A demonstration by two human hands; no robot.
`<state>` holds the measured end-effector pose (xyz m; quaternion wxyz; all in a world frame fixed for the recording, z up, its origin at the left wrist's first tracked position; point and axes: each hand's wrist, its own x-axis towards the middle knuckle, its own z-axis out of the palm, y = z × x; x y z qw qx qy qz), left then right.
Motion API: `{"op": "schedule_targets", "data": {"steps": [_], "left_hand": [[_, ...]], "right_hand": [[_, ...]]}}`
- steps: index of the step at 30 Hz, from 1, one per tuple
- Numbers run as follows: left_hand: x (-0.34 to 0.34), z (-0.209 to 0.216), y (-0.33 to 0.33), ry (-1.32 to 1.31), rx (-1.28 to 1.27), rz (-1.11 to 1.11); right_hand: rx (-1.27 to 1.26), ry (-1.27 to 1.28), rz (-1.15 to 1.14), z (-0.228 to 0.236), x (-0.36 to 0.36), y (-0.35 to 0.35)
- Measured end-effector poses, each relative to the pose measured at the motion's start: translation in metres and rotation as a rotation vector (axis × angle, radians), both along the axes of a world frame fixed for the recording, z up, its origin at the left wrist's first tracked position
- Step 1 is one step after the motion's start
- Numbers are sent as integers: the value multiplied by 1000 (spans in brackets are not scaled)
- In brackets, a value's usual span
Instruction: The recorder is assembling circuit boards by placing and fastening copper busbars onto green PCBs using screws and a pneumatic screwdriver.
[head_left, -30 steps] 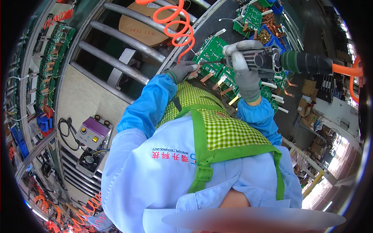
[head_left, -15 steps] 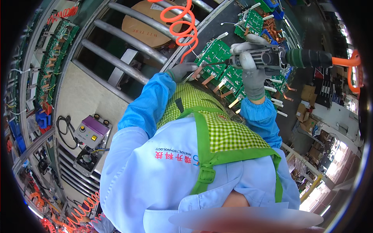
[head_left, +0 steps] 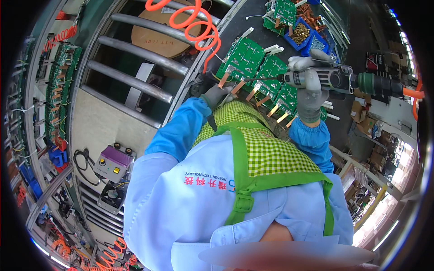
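Note:
My right hand (head_left: 312,88), in a grey glove, is wrapped round a power screwdriver (head_left: 337,77). The screwdriver lies level, its long thin bit pointing left to a copper strip (head_left: 238,87) on the near edge of a green circuit board (head_left: 246,56). My left hand (head_left: 215,95), also gloved, is closed at that strip's near end; its fingertips are partly hidden. Another copper strip (head_left: 223,80) juts out just left of it. More green boards (head_left: 272,67) stand in a row to the right, with several copper strips along their near edges.
Blue bins (head_left: 299,35) of small metal parts stand at the far right, beside another green board (head_left: 281,12). An orange coiled hose (head_left: 209,38) hangs over the metal rollers (head_left: 140,52) at left. A purple-topped control box (head_left: 116,160) sits on the left surface.
The view has shifted, so the boards sit lower and more of the bins shows. The bit has moved from the leftmost strip to the one right of it, and my left hand is lower beside the strips.

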<state>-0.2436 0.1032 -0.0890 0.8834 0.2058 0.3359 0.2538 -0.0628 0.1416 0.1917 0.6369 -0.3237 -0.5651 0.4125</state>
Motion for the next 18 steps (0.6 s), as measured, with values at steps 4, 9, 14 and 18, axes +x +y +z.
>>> {"op": "schedule_targets", "data": {"steps": [4, 9, 14, 18], "left_hand": [[19, 15, 4, -81, -121, 29], [26, 3, -2, -250, -212, 97], [29, 25, -5, -366, -288, 223], [34, 24, -10, -238, -204, 229]], "right_hand": [[-58, -110, -91, -5, 1, -4], [-27, -70, 82, -2, -1, -3], [-60, -66, 85, -8, 2, -1], [-86, -130, 24, -4, -1, -4]]}}
